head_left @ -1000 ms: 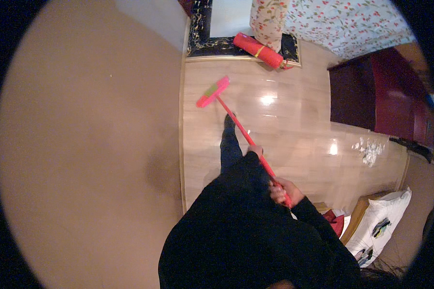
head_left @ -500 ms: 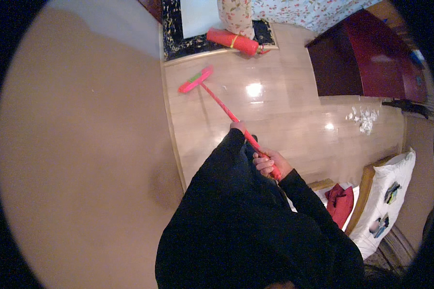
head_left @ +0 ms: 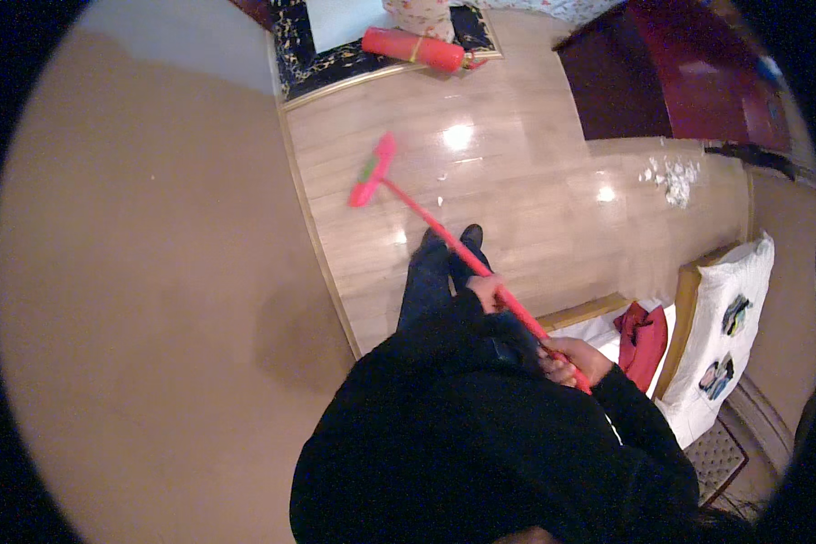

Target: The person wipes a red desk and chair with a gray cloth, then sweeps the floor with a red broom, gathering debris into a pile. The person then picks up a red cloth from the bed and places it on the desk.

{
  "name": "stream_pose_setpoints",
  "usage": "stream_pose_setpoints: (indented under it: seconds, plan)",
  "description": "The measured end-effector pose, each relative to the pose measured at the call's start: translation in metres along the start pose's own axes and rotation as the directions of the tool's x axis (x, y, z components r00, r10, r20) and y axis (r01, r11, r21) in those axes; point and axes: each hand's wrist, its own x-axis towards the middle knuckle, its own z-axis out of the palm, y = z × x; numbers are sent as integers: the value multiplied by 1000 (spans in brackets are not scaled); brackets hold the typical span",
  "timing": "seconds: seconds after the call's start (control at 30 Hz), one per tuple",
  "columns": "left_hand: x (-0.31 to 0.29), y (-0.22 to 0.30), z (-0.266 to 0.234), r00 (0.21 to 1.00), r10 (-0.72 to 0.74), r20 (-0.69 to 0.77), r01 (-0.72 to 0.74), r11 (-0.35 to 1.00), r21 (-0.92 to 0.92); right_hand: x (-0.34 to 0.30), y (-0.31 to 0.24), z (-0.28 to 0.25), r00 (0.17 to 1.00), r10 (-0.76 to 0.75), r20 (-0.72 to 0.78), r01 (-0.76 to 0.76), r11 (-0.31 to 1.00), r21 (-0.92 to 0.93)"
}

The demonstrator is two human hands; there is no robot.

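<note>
Both of my hands are wrapped round the red handle of a broom (head_left: 435, 226). My left hand (head_left: 487, 293) grips it partway along, and my right hand (head_left: 576, 361) holds it near its upper end, close to my body. The pink and green broom head (head_left: 371, 170) is out ahead on the left, slightly blurred, over the wooden floor (head_left: 535, 109); whether it touches the boards I cannot tell. A small white scrap (head_left: 440, 200) lies on the floor to the right of the broom head.
A red fire extinguisher (head_left: 414, 49) lies by a black patterned border (head_left: 295, 72) ahead. White scraps (head_left: 675, 181) are heaped near a dark red cabinet (head_left: 698, 82). A wall (head_left: 154, 272) runs along my left. On the right are a white cushion (head_left: 721, 335) and red cloth (head_left: 642, 344).
Both hands have drawn the broom back toward my body and to the right. The broom head has turned steeper and shifted slightly nearer. My shoes and legs now show more.
</note>
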Motion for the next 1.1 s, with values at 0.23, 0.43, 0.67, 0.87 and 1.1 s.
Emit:
stream_pose_setpoints:
  seconds: [0.23, 0.43, 0.67, 0.87, 1.1]
  plan:
    - [-21, 53, -57, 902, 108, -418, -109, 994, 22, 96, -45, 12, 954, 159, 255, -188, 977, 97]
    - [71, -8, -1, 935, 156, -318, -5, 903, 430, 21, -43, -55, 985, 65, 163, -92, 982, 164]
    - [133, -98, 143, 948, 223, -228, -73, 848, 525, -102, -29, -120, 993, -111, 30, 104, 979, 172]
    - [136, -43, 154, 862, 475, -175, -274, 729, 627, -80, -62, -145, 970, -174, 171, 140, 971, 193]
    - [185, 14, 138, 782, 549, -295, -75, 553, 830, -25, -100, -180, 869, -283, 407, 154, 935, 320]
